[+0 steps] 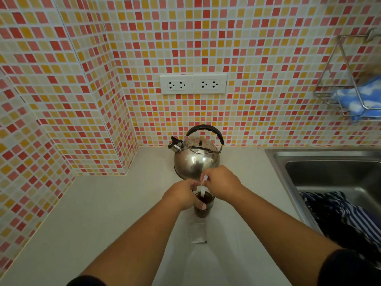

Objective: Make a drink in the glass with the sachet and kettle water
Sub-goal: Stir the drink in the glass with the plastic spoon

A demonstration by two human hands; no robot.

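Observation:
A clear glass (203, 211) of dark brown drink stands on the pale counter (103, 213). My left hand (183, 196) wraps around the glass's left side. My right hand (221, 182) hovers just above the rim, pinching a thin white stick (204, 187) whose lower end dips into the drink. An empty clear sachet (198, 233) lies flat on the counter just in front of the glass. The steel kettle (195, 159) with a black handle sits behind the glass, spout pointing left.
A steel sink (329, 172) lies to the right, with a dark striped cloth (340, 215) in it. A wire rack (350, 96) holding a blue cloth hangs on the tiled wall at upper right. Two double sockets (193, 84) sit above the kettle.

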